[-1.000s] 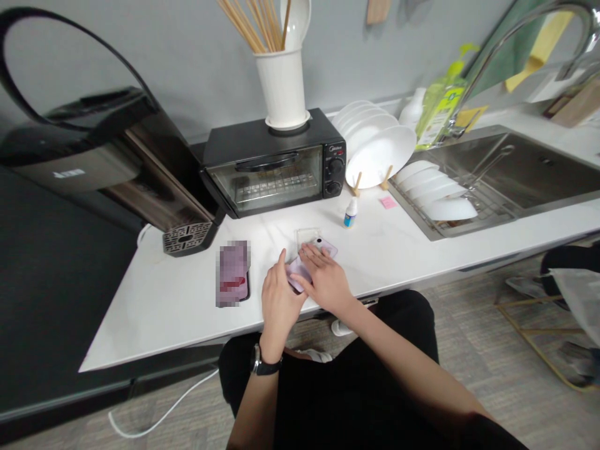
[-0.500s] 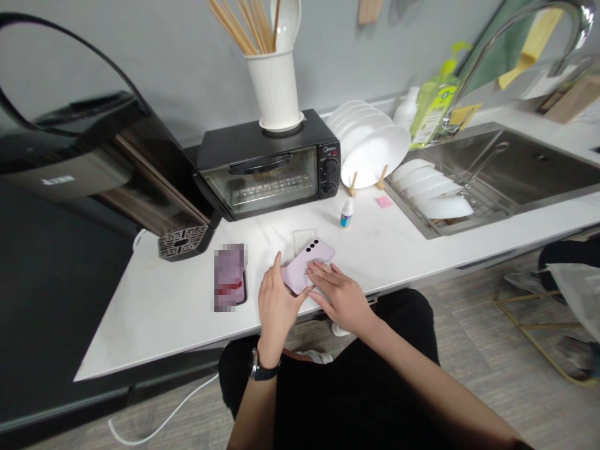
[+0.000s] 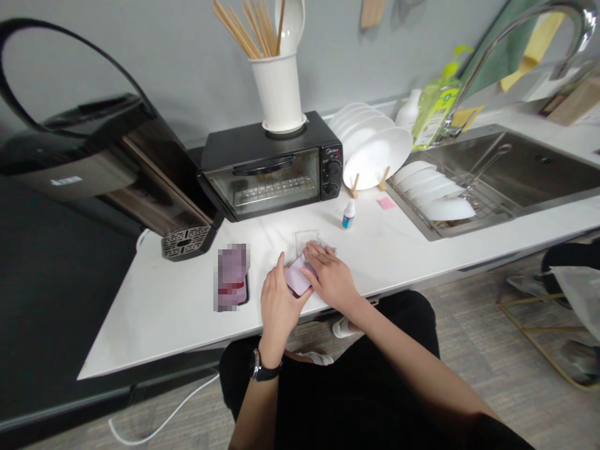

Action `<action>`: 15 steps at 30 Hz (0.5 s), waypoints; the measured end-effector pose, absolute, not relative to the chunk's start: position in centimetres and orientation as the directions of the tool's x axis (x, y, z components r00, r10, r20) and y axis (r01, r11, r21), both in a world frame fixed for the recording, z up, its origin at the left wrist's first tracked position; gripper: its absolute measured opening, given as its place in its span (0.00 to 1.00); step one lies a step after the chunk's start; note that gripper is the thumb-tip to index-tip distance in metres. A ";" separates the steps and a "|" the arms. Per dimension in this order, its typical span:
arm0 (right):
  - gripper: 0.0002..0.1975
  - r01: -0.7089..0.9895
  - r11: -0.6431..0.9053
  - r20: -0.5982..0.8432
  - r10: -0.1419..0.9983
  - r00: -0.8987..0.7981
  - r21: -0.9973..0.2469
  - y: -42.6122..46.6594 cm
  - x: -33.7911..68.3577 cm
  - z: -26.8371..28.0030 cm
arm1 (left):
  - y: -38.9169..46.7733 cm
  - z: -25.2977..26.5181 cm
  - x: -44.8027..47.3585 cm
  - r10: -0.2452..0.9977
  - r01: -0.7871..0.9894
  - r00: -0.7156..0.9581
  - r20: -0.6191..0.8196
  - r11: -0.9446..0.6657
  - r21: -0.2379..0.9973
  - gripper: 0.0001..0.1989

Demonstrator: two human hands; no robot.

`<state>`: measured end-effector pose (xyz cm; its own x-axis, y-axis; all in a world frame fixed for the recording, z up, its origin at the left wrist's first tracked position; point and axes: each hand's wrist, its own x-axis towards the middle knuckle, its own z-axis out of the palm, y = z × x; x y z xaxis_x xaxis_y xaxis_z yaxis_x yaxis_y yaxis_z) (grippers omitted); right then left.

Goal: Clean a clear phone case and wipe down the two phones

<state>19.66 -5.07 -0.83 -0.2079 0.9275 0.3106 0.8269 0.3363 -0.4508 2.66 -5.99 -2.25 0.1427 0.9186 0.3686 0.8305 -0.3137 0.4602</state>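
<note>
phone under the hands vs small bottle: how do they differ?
Shape: the phone is a flat slab; the bottle stands upright.
Colour: phone lilac, bottle white with a blue label.
Contact: left hand and right hand touch the phone, neither the bottle.
Both: in front of toaster oven.

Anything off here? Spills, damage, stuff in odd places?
No spill or damage shows. Slightly odd: the white utensil holder stands on top of the toaster oven, which probably gets hot. The right hand partly covers the lilac phone, and pixelation hides most of the item farther left; can't judge either fully.

Grey wall, wood-look floor
</note>
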 end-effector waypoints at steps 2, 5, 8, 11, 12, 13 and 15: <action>0.26 0.771 0.446 0.328 0.889 -0.321 -0.455 -6.2 18.6 -0.6 | -6.0 -2.6 2.5 0.914 0.822 0.146 0.378 -0.325 0.468 0.45; 0.25 0.694 0.558 0.348 0.829 -0.438 -0.455 -8.1 17.5 -0.5 | -6.1 -3.1 2.2 0.901 0.811 0.155 0.404 -0.350 0.469 0.41; 0.24 0.678 0.564 0.348 0.825 -0.445 -0.471 -9.6 17.5 -0.7 | -6.3 -3.2 2.0 0.902 0.809 0.161 0.400 -0.353 0.470 0.41; 0.24 0.704 0.531 0.354 0.845 -0.400 -0.472 -10.2 19.2 -1.4 | -6.3 -2.9 2.2 0.923 0.814 0.155 0.353 -0.322 0.484 0.45; 0.24 0.724 0.511 0.355 0.855 -0.377 -0.462 -10.1 20.0 -1.6 | -6.3 -2.7 2.4 0.929 0.817 0.145 0.339 -0.306 0.488 0.47; 0.24 0.748 0.487 0.354 0.867 -0.351 -0.451 -10.0 20.9 -1.7 | -6.2 -2.5 2.5 0.934 0.821 0.136 0.330 -0.293 0.490 0.49; 0.25 0.796 0.427 0.347 0.891 -0.291 -0.429 -9.2 22.6 -1.9 | -6.2 -2.2 2.8 0.937 0.825 0.124 0.325 -0.279 0.491 0.53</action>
